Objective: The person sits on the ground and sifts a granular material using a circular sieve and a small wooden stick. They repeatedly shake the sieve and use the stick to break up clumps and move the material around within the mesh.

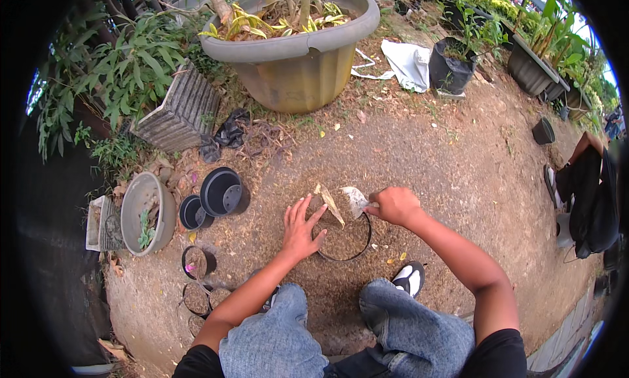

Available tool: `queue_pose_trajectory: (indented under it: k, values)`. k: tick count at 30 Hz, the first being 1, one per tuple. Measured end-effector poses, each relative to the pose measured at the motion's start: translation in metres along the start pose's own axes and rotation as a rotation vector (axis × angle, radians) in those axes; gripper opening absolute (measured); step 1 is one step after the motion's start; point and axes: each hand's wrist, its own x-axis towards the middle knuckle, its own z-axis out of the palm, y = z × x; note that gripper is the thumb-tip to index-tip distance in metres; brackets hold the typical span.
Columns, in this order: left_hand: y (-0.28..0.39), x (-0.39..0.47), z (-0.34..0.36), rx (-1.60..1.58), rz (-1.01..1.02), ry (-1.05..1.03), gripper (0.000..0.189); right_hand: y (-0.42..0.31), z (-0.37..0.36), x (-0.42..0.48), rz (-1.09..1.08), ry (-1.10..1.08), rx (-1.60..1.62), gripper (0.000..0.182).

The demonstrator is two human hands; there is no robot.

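Observation:
Between my feet stands a round black plant pot (369, 238) filled with brown, husk-like growing medium (344, 241). My right hand (397, 206) pinches a crumpled piece of whitish, translucent plastic (355, 201) at the pot's far right rim. On the left side of the pot, my left hand (300, 228) is spread with its fingers apart; whether its fingertips touch the medium or anything under them, I cannot tell. A pale tan strip (332, 206), plastic or dry leaf, lies between the two hands.
Black empty pots (223, 193) and a grey bowl planter (147, 215) stand at left, above several filled small pots (196, 299). A large planter (295, 68) rises ahead, near a white sack (408, 65). A seated person (592, 196) is at far right.

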Motion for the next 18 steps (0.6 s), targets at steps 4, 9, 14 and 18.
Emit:
queue_pose_trajectory:
  k: [4, 9, 14, 18]
  values:
    - [0.002, -0.002, 0.000, 0.002, 0.034, -0.004, 0.068, 0.025, -0.002, -0.009, 0.009, 0.104, 0.032, 0.044]
    - [0.000, -0.008, -0.002, 0.020, 0.075, -0.026, 0.059, 0.052, -0.009, -0.020, 0.125, 0.190, -0.002, 0.045]
    - [0.000, -0.006, 0.001, 0.026, 0.062, -0.091, 0.042, 0.073, 0.050, -0.007, 0.298, 0.106, 0.207, 0.049]
    - [0.003, -0.004, -0.001, 0.009, 0.069, -0.091, 0.033, 0.068, 0.115, 0.005, 0.285, -0.085, 0.314, 0.050]
